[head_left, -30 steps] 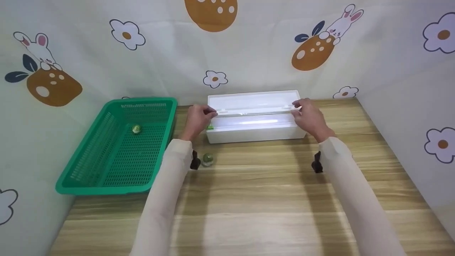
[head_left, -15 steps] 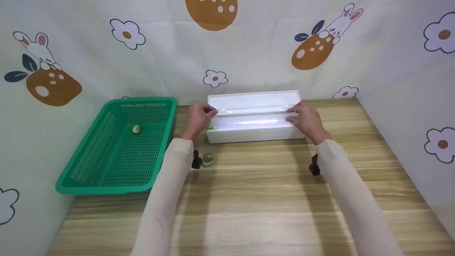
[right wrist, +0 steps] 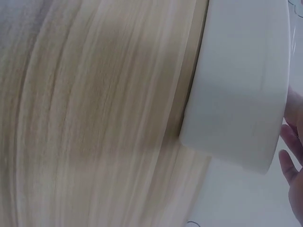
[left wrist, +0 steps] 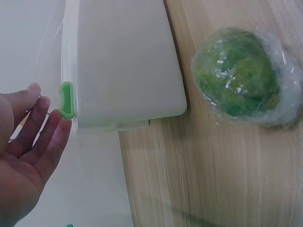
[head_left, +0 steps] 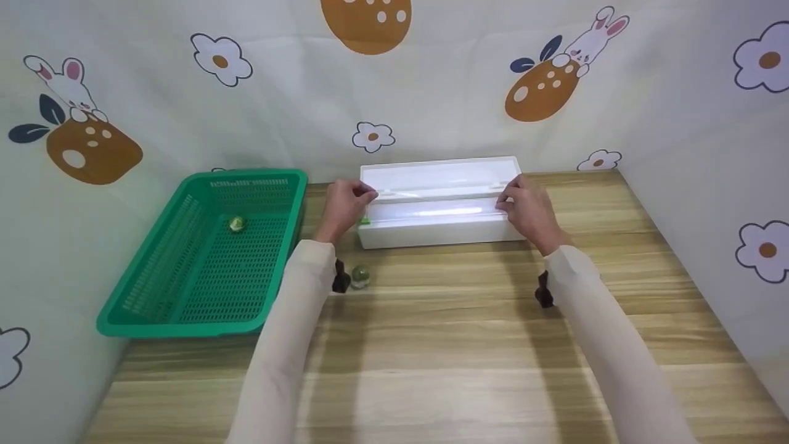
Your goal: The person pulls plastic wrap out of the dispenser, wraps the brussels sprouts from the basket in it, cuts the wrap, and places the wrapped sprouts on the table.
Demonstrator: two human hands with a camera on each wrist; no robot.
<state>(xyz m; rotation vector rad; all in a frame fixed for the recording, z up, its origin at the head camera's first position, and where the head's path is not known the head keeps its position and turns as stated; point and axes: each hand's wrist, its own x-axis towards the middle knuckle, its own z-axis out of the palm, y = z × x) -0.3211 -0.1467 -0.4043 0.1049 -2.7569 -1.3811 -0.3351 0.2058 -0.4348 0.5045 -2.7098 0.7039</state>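
Head view: left hand (head_left: 342, 206) and right hand (head_left: 533, 209) pinch glossy transparent plastic film (head_left: 437, 211) across a smooth, oblong white box (head_left: 444, 236); nearby, a crinkly-wrapped round green bundle (left wrist: 236, 73) sits on the wood-grained table (head_left: 456, 345).

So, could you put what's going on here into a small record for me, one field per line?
Container: long white box, open on top, standing on a wood-patterned table
Contents: clear film
Left hand: at the box's left end, near a green clip; its grip seems to pinch the film
Right hand: at the box's right end; whether it grips film is unclear
In front: wrapped green ball
Far left: green basket holding one small pale-green ball
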